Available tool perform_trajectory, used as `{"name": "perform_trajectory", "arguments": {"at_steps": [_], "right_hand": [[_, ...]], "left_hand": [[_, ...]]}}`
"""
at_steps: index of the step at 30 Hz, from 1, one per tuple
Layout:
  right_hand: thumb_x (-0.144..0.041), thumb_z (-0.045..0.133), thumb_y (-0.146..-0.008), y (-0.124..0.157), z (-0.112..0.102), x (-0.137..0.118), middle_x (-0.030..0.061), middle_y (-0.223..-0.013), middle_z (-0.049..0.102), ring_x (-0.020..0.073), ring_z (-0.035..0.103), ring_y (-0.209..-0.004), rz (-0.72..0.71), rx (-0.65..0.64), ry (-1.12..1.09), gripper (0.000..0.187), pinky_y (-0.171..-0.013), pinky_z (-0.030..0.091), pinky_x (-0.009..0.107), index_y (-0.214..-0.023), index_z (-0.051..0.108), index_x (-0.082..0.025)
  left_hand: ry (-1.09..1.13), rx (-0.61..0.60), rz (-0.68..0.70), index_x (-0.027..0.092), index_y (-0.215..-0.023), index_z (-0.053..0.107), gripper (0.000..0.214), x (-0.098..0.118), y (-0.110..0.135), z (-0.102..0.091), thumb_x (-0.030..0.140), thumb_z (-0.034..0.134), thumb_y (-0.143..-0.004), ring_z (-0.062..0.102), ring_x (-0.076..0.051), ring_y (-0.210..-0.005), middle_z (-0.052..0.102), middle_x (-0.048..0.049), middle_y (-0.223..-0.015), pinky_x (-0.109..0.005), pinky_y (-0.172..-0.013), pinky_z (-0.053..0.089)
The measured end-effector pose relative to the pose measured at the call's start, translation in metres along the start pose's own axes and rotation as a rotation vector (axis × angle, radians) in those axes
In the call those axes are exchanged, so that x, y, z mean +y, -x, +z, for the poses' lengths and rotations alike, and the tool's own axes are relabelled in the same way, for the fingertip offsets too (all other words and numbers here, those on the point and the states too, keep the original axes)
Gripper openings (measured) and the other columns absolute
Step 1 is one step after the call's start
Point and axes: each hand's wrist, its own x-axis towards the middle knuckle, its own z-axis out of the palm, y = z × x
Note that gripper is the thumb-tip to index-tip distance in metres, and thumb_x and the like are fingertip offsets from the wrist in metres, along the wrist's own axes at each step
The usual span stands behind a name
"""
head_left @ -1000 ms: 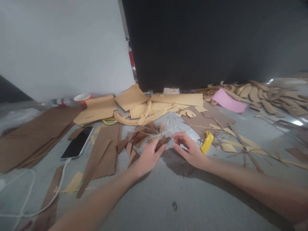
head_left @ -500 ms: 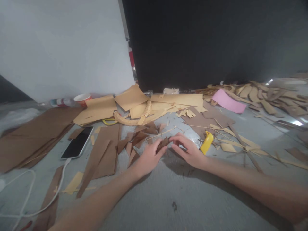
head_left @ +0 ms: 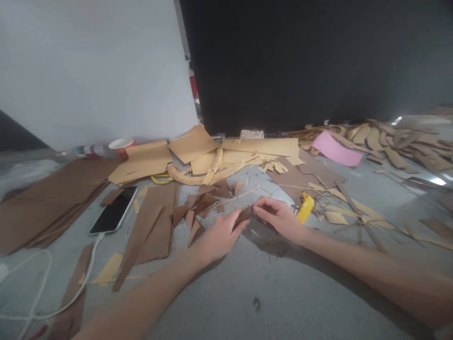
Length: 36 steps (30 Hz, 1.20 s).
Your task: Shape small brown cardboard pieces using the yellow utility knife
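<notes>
Fingers [head_left: 236,221] of left hand [head_left: 220,236] and right hand [head_left: 279,216] pinched on small brown cardboard piece [head_left: 244,216], held low over grey table [head_left: 247,293]; yellow cutter [head_left: 305,208] just beside right hand.

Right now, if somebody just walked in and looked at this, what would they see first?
Probably the two hands meeting in the middle, the left hand and right hand pinching a small dark brown cardboard piece between them. All around lie cardboard scraps. Bright spots stand out too: a yellow utility knife beside the right hand, and a pink sheet far right.
</notes>
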Motion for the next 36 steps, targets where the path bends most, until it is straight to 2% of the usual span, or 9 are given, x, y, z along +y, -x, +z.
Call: {"name": "perform_trajectory", "arguments": {"at_steps": [6,12,17,22,26,30,33,36], "right_hand": [[-0.054,0.068,-0.097,0.001,0.002,0.005,-0.0003,-0.076,0.065,0.0144,0.058,-0.066,-0.027,0.103,0.084,0.034,-0.063,0.051,0.028,-0.09,0.068,-0.021],[-0.05,0.066,-0.1,0.002,0.002,0.008,0.0011,-0.078,0.07,0.0164,0.063,-0.072,-0.082,0.084,0.126,0.03,-0.069,0.054,0.03,-0.091,0.071,-0.021],[-0.045,0.065,-0.102,0.003,0.002,0.005,0.0039,-0.087,0.074,0.0183,0.068,-0.08,-0.185,0.07,0.147,0.026,-0.075,0.055,0.032,-0.095,0.075,-0.022],[-0.041,0.065,-0.103,0.006,0.002,0.0,0.0045,-0.084,0.072,0.0181,0.067,-0.076,-0.256,-0.029,0.202,0.024,-0.068,0.052,0.031,-0.094,0.077,-0.022],[-0.038,0.066,-0.103,0.007,0.003,0.001,0.0051,-0.084,0.072,0.0187,0.066,-0.076,-0.287,0.06,0.227,0.021,-0.069,0.052,0.032,-0.094,0.077,-0.022],[-0.036,0.067,-0.102,0.009,0.005,0.003,0.0024,-0.076,0.066,0.0164,0.06,-0.066,-0.315,0.153,0.282,0.018,-0.064,0.05,0.03,-0.094,0.076,-0.023],[-0.032,0.065,-0.103,0.011,0.007,0.004,0.0006,-0.072,0.061,0.0149,0.056,-0.062,-0.372,0.169,0.327,0.015,-0.06,0.049,0.028,-0.096,0.074,-0.022],[-0.027,0.064,-0.104,0.012,0.008,0.004,0.0015,-0.076,0.063,0.0143,0.058,-0.064,-0.429,0.157,0.343,0.012,-0.06,0.05,0.028,-0.098,0.073,-0.022]], "left_hand": [[-0.032,-0.015,0.007,0.025,-0.121,0.065,0.035,0.002,0.001,-0.001,0.051,0.045,-0.109,0.073,-0.032,-0.096,0.076,-0.0083,-0.099,-0.038,-0.08,0.052],[0.002,0.008,0.032,0.026,-0.117,0.067,0.035,-0.001,0.001,0.0,0.053,0.047,-0.108,0.072,-0.031,-0.091,0.076,-0.0078,-0.097,-0.038,-0.077,0.052],[-0.003,0.001,0.021,0.027,-0.121,0.064,0.034,-0.003,0.001,0.001,0.052,0.044,-0.11,0.072,-0.031,-0.098,0.076,-0.0079,-0.104,-0.039,-0.082,0.052],[-0.005,-0.046,0.036,0.027,-0.121,0.062,0.03,-0.002,0.001,0.0,0.048,0.041,-0.111,0.072,-0.029,-0.102,0.075,-0.0063,-0.109,-0.039,-0.089,0.051],[-0.051,-0.046,0.02,0.026,-0.118,0.062,0.034,-0.001,0.0,-0.001,0.052,0.04,-0.111,0.071,-0.029,-0.095,0.074,-0.0065,-0.101,-0.037,-0.083,0.051],[-0.088,-0.06,0.01,0.025,-0.117,0.061,0.035,0.002,0.001,-0.002,0.052,0.04,-0.111,0.071,-0.03,-0.094,0.074,-0.0074,-0.099,-0.036,-0.078,0.05],[-0.113,-0.082,-0.004,0.025,-0.119,0.06,0.034,0.006,0.001,-0.004,0.05,0.039,-0.111,0.072,-0.03,-0.091,0.074,-0.0067,-0.097,-0.035,-0.076,0.049],[-0.135,-0.095,-0.009,0.024,-0.119,0.059,0.031,0.009,0.001,-0.005,0.047,0.039,-0.111,0.072,-0.029,-0.091,0.074,-0.0062,-0.097,-0.034,-0.076,0.049]]}}
